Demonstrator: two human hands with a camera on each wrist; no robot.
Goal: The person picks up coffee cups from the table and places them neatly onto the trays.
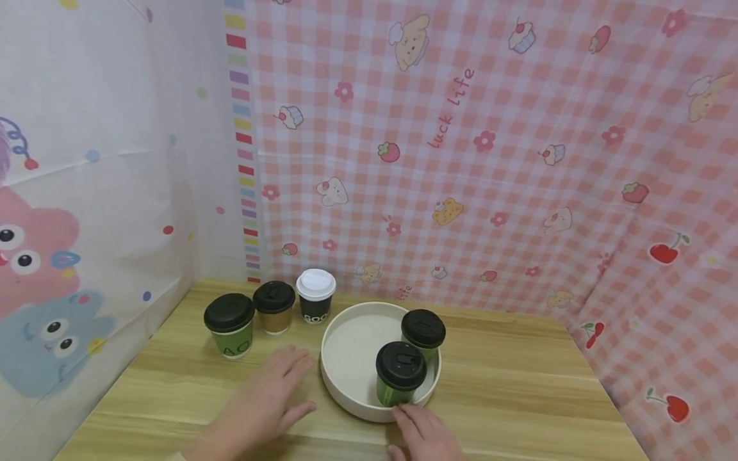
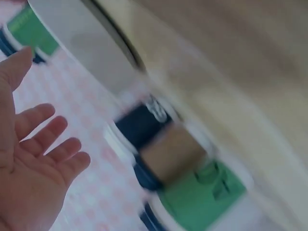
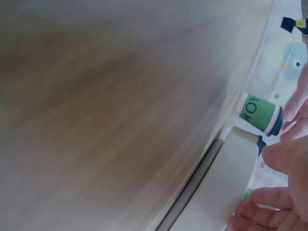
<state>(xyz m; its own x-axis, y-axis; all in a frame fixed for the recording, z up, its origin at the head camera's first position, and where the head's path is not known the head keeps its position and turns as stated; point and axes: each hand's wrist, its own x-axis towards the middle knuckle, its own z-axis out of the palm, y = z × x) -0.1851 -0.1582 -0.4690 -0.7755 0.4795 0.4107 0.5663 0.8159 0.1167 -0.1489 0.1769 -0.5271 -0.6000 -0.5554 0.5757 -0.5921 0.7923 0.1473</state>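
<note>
My left hand [image 1: 259, 397] hovers low over the table left of a round cream tray [image 1: 354, 349], fingers spread and thumb apart, holding nothing. The left wrist view shows its bare palm [image 2: 33, 183]. At the tray's front rim is my right hand [image 1: 426, 435], fingertips right at the rim below the nearer cup; its fingers look loosely bent in the right wrist view. Inside the tray, on its right side, stand two green paper cups with black lids, a front cup [image 1: 400, 371] and a back cup [image 1: 423, 330] partly hidden behind it.
Left of the tray stand a green cup [image 1: 230, 326] with a black lid, a brown cup [image 1: 275, 314] with a black lid, and a black cup [image 1: 316, 301] with a white lid. Patterned cloths [image 1: 369, 153] hang behind and beside the wooden table [image 1: 507, 384].
</note>
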